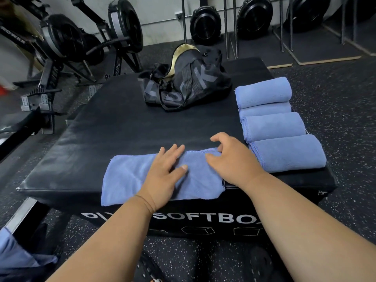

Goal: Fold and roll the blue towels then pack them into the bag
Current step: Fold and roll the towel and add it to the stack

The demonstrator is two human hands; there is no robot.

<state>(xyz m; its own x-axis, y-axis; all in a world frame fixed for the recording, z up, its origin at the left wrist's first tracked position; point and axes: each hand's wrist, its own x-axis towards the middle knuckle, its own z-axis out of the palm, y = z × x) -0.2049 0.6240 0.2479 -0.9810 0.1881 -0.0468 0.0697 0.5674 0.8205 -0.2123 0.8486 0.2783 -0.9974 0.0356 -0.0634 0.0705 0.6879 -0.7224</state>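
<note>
Left hand (165,169) presses flat on the folded blue towel (126,176) at the soft box's (81,139) near edge; right hand (230,157) pinches its right end — roll tightly, evenly.

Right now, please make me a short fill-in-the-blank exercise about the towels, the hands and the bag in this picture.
1. The left hand rests flat on the ____ towel.
2. ____ rolled towels lie in a row along the right edge of the black box.
3. The black bag sits at the ____ side of the box.
4. The right hand grips the flat towel's ____ end.

Missing words: flat; Four; far; right
</note>
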